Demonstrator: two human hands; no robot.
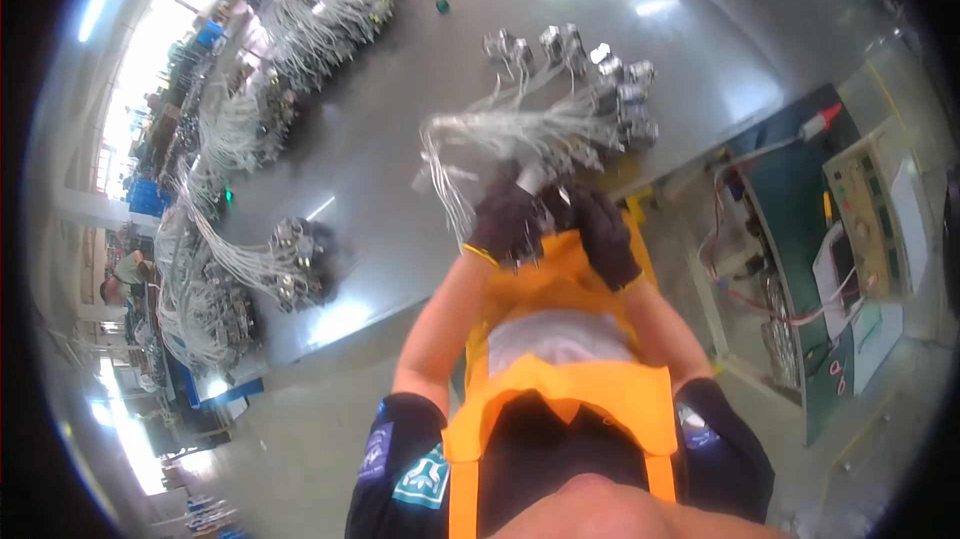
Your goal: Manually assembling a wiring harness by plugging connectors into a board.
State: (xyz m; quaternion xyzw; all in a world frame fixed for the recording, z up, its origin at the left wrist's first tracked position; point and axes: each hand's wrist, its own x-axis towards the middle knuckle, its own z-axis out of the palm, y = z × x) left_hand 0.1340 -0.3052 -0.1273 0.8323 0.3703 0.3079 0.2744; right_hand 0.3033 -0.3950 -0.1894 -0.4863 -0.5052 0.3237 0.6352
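Note:
Both my hands are in dark gloves at the table's near edge, in front of the orange apron [560, 274]. My left hand [503, 217] is closed around a small silvery metal part [546, 211]; a white piece [531, 179] shows by its fingers. Close beside it, my right hand [605, 239] has its fingers curled in toward the same part. What its fingertips grip is hidden. Just beyond my hands lies a bundle of whitish cables [530, 129], with several silvery metal pieces [635, 104] at the cable ends. Some cables hang down to the left of my left hand.
Larger heaps of cables with metal ends [320, 29] line the left side of the metal table [420, 59]. Another cluster [300, 254] lies nearer. A small green object [442, 6] sits far back. At right are a dark green board [815, 379] with red-handled scissors [839, 369] and a control panel [865, 214].

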